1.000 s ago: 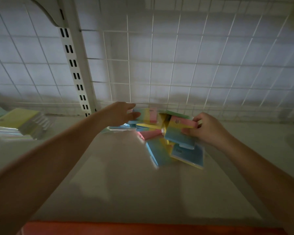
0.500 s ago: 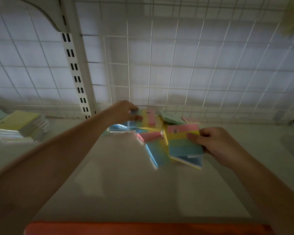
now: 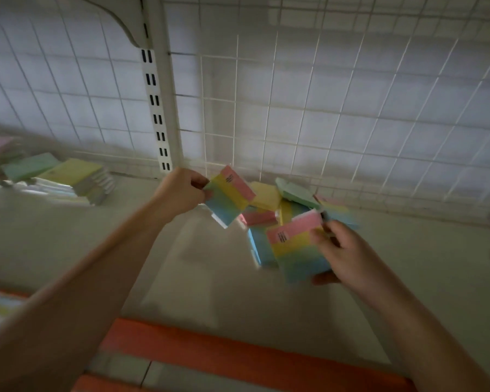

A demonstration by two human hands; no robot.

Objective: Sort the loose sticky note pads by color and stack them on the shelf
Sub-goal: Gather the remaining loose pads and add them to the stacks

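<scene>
A striped pad (image 3: pixel 230 195) is being pinched by the left hand (image 3: pixel 178 193), another striped pad (image 3: pixel 297 254) gripped by the right hand (image 3: pixel 348 257); their dark labels are being blurred unreadable.

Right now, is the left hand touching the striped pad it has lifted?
Touching. The head view shows the left hand pinching a corner of the striped pad between thumb and fingers, raised above the loose pile.

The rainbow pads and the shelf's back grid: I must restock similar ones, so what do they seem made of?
The striped pad in the left hand and the one in the right hand look like matte paper blocks, perhaps film-wrapped; blur hides any sheen. The back grid seems white-coated metal wire, judging by its thin, straight crossing rods.
</scene>
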